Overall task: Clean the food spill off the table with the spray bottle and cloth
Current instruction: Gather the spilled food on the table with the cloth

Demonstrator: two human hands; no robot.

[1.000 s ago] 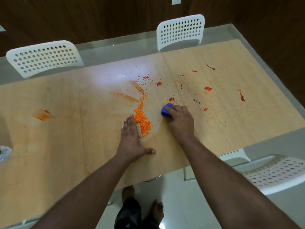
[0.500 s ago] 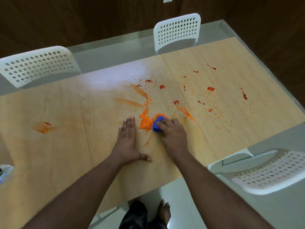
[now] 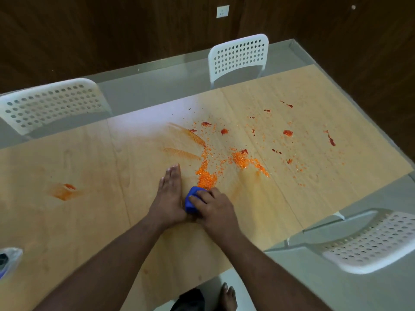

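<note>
Gripping blue cloth (image 3: 192, 199), right hand (image 3: 214, 208) half-covering it

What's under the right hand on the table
A blue cloth: the right hand grips it against the table, beside the flat left hand. Only its left part shows; the rest, and any crumbs beneath, are covered.

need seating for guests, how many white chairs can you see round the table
3. One chair at the far left, one chair at the far side centre, one chair at the near right. Others may sit outside the view.
</note>
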